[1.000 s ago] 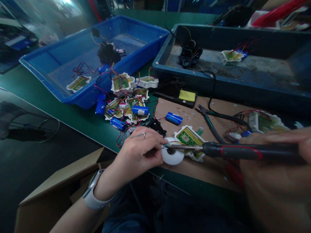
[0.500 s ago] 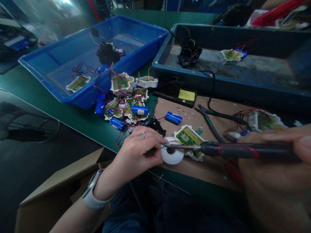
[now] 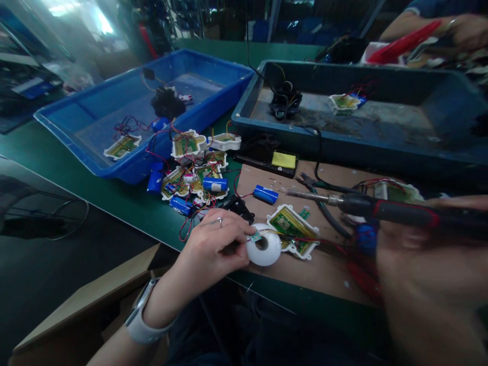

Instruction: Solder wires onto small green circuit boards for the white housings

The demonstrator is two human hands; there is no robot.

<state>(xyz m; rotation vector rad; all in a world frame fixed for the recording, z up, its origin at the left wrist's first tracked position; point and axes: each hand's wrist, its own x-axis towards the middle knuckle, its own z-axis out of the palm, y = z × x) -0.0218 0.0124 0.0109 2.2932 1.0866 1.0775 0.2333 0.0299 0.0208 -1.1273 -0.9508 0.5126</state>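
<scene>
My left hand (image 3: 223,241) pinches a tiny green circuit board (image 3: 255,237) at the edge of a white spool (image 3: 272,252). Thin wires run from that board to the right, across a white-framed circuit module (image 3: 292,226) lying behind the spool. My right hand (image 3: 427,264), blurred, grips a soldering iron (image 3: 404,213). The iron's tip points left, in the air above the module and apart from the small board. A blue cylindrical battery (image 3: 266,194) lies on the brown board behind. Another blue battery (image 3: 366,238) shows beside my right hand.
A blue bin (image 3: 87,165) and a darker bin (image 3: 362,140) stand at the back with modules inside. Between them and my left hand is a heap of wired modules (image 3: 208,173). Cutting pliers (image 3: 324,206) and a yellow sponge (image 3: 284,160) lie behind. Another person's arm (image 3: 412,25) is at the far right.
My right hand has lifted the soldering iron up and away from the small circuit board. My left hand keeps its pinch at the spool. The camera view has shifted a little.
</scene>
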